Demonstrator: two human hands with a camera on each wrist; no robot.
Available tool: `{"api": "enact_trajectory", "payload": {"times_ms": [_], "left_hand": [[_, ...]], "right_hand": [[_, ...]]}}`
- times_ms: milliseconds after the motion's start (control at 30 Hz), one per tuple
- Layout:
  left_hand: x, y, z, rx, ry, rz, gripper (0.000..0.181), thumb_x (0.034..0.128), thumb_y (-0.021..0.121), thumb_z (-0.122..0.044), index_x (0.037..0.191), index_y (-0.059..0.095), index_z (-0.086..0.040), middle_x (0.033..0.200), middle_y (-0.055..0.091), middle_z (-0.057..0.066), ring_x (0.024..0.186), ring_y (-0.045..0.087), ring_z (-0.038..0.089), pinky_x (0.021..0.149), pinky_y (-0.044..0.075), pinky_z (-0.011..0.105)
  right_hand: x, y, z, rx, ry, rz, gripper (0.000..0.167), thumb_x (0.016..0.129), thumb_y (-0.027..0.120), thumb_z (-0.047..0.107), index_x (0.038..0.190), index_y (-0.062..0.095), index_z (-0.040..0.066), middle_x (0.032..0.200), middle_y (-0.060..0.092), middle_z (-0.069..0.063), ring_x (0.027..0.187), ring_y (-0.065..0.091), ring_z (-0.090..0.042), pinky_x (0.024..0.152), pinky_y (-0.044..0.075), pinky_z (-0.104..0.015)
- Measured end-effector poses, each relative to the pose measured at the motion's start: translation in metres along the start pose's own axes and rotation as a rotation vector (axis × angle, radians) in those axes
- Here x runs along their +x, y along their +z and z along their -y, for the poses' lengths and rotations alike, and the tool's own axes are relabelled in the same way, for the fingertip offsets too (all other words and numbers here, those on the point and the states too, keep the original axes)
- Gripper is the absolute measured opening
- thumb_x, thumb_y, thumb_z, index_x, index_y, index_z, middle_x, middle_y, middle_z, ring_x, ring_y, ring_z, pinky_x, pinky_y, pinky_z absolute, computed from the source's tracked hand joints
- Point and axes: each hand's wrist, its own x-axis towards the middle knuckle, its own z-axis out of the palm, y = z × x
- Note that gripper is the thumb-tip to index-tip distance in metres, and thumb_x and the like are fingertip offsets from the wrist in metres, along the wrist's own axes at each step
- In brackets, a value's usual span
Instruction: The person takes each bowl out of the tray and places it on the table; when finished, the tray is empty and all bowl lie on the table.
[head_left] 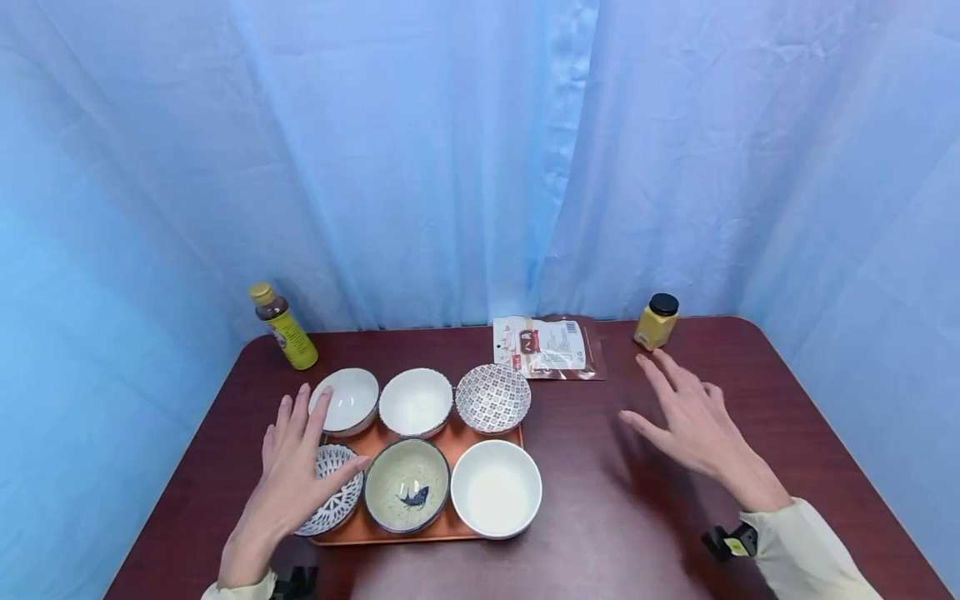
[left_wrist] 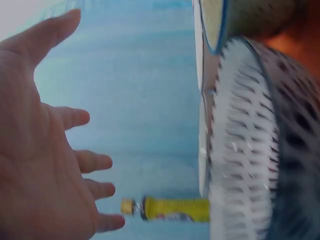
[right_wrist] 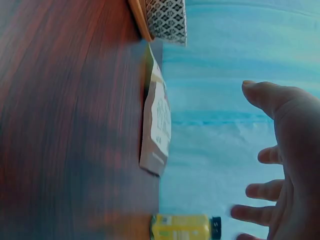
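Note:
My left hand [head_left: 288,471], fingers spread, hovers over the left end of a group of bowls and holds nothing. Beneath it is a blue-and-white lattice bowl [head_left: 337,500], partly covered by the hand; the left wrist view shows that bowl [left_wrist: 245,150] well apart from the palm. Beside it stand a beige bowl with a blue fish [head_left: 397,508] and a plain white bowl [head_left: 497,490]. Behind are two white-lined bowls [head_left: 416,402] and a patterned bowl [head_left: 492,399]. My right hand [head_left: 693,421], fingers extended and also holding nothing, is above the table near a yellow jar with a black lid [head_left: 654,323].
The bowls stand on an orange tray [head_left: 375,532] on a dark red wooden table [head_left: 592,500]. A yellow-green bottle [head_left: 288,333] stands at the back left. A brown and white food packet [head_left: 551,347] lies at the back edge. Blue curtains [head_left: 420,167] surround the table.

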Motion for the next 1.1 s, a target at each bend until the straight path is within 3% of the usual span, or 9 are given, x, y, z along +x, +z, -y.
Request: {"api": "enact_trajectory", "payload": {"times_ms": [133, 267, 400, 533, 733, 1000, 1100], "left_hand": [[-0.009, 0.0, 0.015, -0.091, -0.04, 0.01, 0.104, 0.0827, 0.076, -0.046, 0.162, 0.016, -0.014, 0.167, 0.009, 0.026, 0.152, 0.005, 0.051, 0.109, 0.013, 0.079], [-0.016, 0.004, 0.032, -0.198, -0.092, 0.028, 0.104, 0.0837, 0.077, -0.039, 0.162, 0.013, -0.015, 0.167, 0.011, 0.025, 0.152, 0.009, 0.052, 0.109, 0.017, 0.079], [-0.024, 0.009, 0.048, -0.274, -0.17, 0.058, 0.104, 0.0861, 0.075, -0.036, 0.163, 0.008, -0.015, 0.167, 0.013, 0.024, 0.151, 0.016, 0.051, 0.11, 0.022, 0.076], [-0.029, 0.015, 0.059, -0.284, -0.242, 0.083, 0.105, 0.0861, 0.074, -0.039, 0.163, 0.006, -0.016, 0.166, 0.015, 0.024, 0.149, 0.021, 0.051, 0.11, 0.025, 0.075], [-0.036, 0.029, 0.072, -0.305, -0.292, 0.1, 0.104, 0.0856, 0.074, -0.038, 0.163, 0.008, -0.015, 0.165, 0.019, 0.025, 0.146, 0.028, 0.05, 0.109, 0.029, 0.073], [-0.045, 0.041, 0.078, -0.341, -0.287, 0.086, 0.103, 0.0855, 0.075, -0.036, 0.163, 0.009, -0.016, 0.164, 0.023, 0.025, 0.142, 0.035, 0.044, 0.106, 0.035, 0.066], [-0.047, 0.041, 0.079, -0.359, -0.307, 0.112, 0.105, 0.085, 0.075, -0.035, 0.163, 0.007, -0.018, 0.165, 0.02, 0.025, 0.145, 0.031, 0.044, 0.107, 0.033, 0.067]], "right_hand": [[0.007, 0.007, 0.008, 0.078, 0.011, 0.064, 0.083, 0.094, 0.06, 0.056, 0.156, 0.031, 0.01, 0.157, 0.037, -0.022, 0.124, 0.057, -0.045, 0.088, 0.049, -0.062], [0.016, 0.017, 0.018, 0.177, 0.033, 0.097, 0.08, 0.095, 0.057, 0.058, 0.157, 0.03, 0.015, 0.157, 0.039, -0.017, 0.123, 0.06, -0.04, 0.091, 0.05, -0.062], [0.025, 0.028, 0.031, 0.273, 0.054, 0.149, 0.081, 0.095, 0.057, 0.06, 0.158, 0.029, 0.017, 0.158, 0.039, -0.014, 0.11, 0.068, -0.032, 0.091, 0.051, -0.059], [0.036, 0.038, 0.044, 0.343, 0.051, 0.181, 0.082, 0.095, 0.057, 0.059, 0.158, 0.029, 0.017, 0.156, 0.042, -0.013, 0.102, 0.069, -0.025, 0.088, 0.053, -0.053], [0.052, 0.055, 0.063, 0.431, 0.018, 0.205, 0.081, 0.095, 0.058, 0.057, 0.158, 0.03, 0.016, 0.151, 0.05, -0.014, 0.091, 0.067, -0.013, 0.083, 0.055, -0.042], [0.062, 0.079, 0.08, 0.575, 0.022, 0.265, 0.076, 0.097, 0.059, 0.048, 0.158, 0.03, 0.013, 0.154, 0.046, -0.015, 0.094, 0.068, -0.016, 0.089, 0.054, -0.043], [0.064, 0.084, 0.085, 0.641, 0.027, 0.284, 0.073, 0.099, 0.059, 0.044, 0.158, 0.029, 0.013, 0.15, 0.049, -0.015, 0.091, 0.068, -0.016, 0.086, 0.054, -0.04]]}}
